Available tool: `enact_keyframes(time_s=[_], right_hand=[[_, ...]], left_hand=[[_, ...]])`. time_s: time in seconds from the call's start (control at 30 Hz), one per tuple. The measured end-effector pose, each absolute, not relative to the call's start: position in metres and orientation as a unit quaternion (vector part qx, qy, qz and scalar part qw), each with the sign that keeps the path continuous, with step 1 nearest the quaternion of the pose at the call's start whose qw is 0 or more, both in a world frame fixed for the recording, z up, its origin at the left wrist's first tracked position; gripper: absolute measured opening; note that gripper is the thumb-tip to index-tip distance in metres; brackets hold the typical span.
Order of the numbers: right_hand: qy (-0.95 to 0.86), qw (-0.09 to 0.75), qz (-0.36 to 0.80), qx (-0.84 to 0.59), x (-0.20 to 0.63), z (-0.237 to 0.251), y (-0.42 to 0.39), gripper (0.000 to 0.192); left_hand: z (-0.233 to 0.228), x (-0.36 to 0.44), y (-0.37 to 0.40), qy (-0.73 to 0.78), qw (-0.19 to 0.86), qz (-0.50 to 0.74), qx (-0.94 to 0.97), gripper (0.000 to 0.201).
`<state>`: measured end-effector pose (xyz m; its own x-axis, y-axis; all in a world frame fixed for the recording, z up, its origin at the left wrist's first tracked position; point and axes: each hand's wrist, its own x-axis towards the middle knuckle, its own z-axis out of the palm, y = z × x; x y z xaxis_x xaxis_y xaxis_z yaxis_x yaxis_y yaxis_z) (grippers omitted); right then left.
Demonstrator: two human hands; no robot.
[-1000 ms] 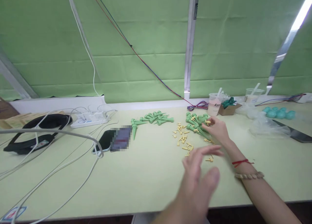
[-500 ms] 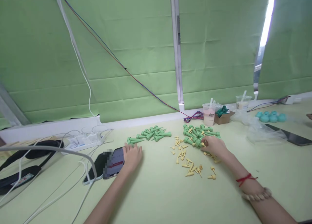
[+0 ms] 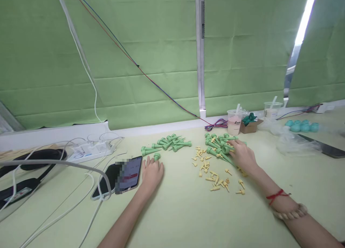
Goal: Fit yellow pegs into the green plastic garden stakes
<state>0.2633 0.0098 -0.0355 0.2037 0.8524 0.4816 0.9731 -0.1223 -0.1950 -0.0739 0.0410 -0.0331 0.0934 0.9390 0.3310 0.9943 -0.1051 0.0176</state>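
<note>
My left hand [image 3: 152,173] rests low over the table beside a phone, fingers bent around a green plastic spike whose capped head [image 3: 157,156] shows at the fingertips; the rest of it is hidden. Beyond that hand lies a pile of plain green spikes [image 3: 167,143]. My right hand [image 3: 242,156] is at a second pile of green spikes [image 3: 215,142], some fitted with small yellow nozzles. Its fingers close on the head of one green spike [image 3: 228,149], partly covered by the hand. Loose yellow nozzles [image 3: 206,165] are scattered on the table between my hands.
Two phones [image 3: 129,176] lie left of my left hand, near white cables, a power strip [image 3: 91,151] and a black headset [image 3: 35,165]. Behind the right pile stand a drink cup [image 3: 234,123] and a small cardboard box [image 3: 249,127]. Farther right are plastic bags and turquoise pieces [image 3: 302,125].
My left hand has shifted right, away from the phone, and a green spike head now shows at its fingertips. My right hand stays at its pile, its fingers slightly moved. The view has shifted slightly.
</note>
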Motion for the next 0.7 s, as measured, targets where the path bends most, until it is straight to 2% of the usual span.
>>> enact_keyframes(time_s=[0.13, 0.27, 0.37, 0.47, 0.57, 0.63, 0.7], right_hand=[[-0.694, 0.289, -0.119, -0.648, 0.244, -0.040, 0.009, 0.021], [-0.739, 0.274, -0.126, -0.603, 0.230, -0.044, 0.007, 0.019], [-0.719, 0.252, -0.139, -0.633, 0.236, -0.046, 0.008, 0.025], [-0.677, 0.244, -0.152, -0.678, 0.250, -0.048, 0.010, 0.023], [-0.663, 0.263, -0.154, -0.684, 0.253, -0.047, 0.012, 0.016], [-0.687, 0.295, -0.135, -0.650, 0.246, -0.045, 0.011, 0.014], [-0.739, 0.315, -0.087, -0.589, 0.232, -0.042, 0.007, 0.019]], left_hand=[[-0.031, -0.049, 0.021, -0.588, 0.066, -0.150, -0.792, 0.034], [-0.035, -0.031, 0.005, -0.525, -0.013, -0.187, -0.830, 0.026], [-0.040, -0.024, 0.000, -0.485, -0.159, -0.284, -0.812, 0.019], [-0.040, -0.017, -0.003, -0.481, -0.368, -0.381, -0.699, 0.010], [-0.038, -0.011, -0.007, -0.467, -0.577, -0.428, -0.516, 0.026], [-0.036, -0.008, -0.010, -0.431, -0.659, -0.441, -0.431, 0.038], [-0.035, -0.005, -0.013, -0.390, -0.709, -0.443, -0.386, 0.043]])
